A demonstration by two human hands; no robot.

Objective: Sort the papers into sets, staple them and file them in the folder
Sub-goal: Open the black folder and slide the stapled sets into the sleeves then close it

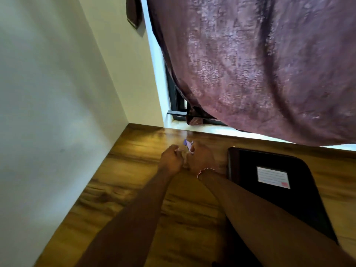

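Both my arms reach out over the wooden desk [134, 170]. My right hand [201, 158] is closed around a small purple stapler [188, 144], whose tip sticks out above the fingers. My left hand [171, 160] is curled into a fist just to the left of it, almost touching the right hand; whether it holds anything is hidden. A black folder [289, 199] with a white lined label [272, 177] lies closed on the desk, to the right of my right forearm. No loose papers show in this view.
A white wall [57, 93] borders the desk on the left. At the back, a dark purple curtain [260, 64] hangs over a window with a black frame [177, 105] and a bright sill.
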